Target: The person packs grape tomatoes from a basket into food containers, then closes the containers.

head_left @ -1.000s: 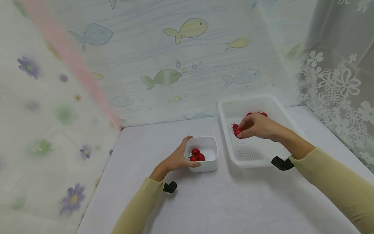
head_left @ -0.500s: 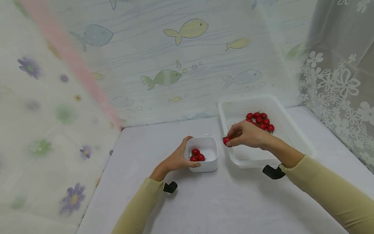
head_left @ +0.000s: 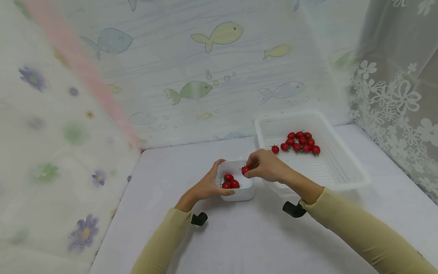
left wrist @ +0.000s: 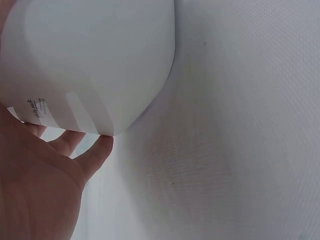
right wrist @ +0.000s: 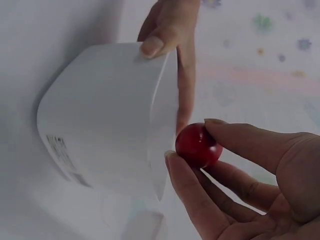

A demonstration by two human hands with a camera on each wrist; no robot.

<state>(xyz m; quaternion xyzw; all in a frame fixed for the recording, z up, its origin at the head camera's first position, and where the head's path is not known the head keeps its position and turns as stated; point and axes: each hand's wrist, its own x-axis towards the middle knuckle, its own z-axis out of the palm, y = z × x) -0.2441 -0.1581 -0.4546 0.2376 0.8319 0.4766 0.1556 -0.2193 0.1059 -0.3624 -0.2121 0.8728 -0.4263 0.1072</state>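
A white square container (head_left: 243,195) stands on the table with three cherry tomatoes (head_left: 234,184) inside. My left hand (head_left: 208,185) grips it from the left, thumb along the near side and fingers round the far side. Over the container's right rim, my right hand (head_left: 268,165) pinches one cherry tomato (right wrist: 197,145) between thumb and fingertips. In the left wrist view, the fingers (left wrist: 95,155) touch the container's printed wall (left wrist: 90,60).
A white perforated basket (head_left: 345,160) stands to the right, with several cherry tomatoes (head_left: 302,140) toward its back. White cloth covers the table (head_left: 219,239). A fish-patterned curtain (head_left: 137,68) hangs behind.
My right hand has carried a cherry tomato leftward, out of the basket and over to the white container. The left hand and container have stayed in place.
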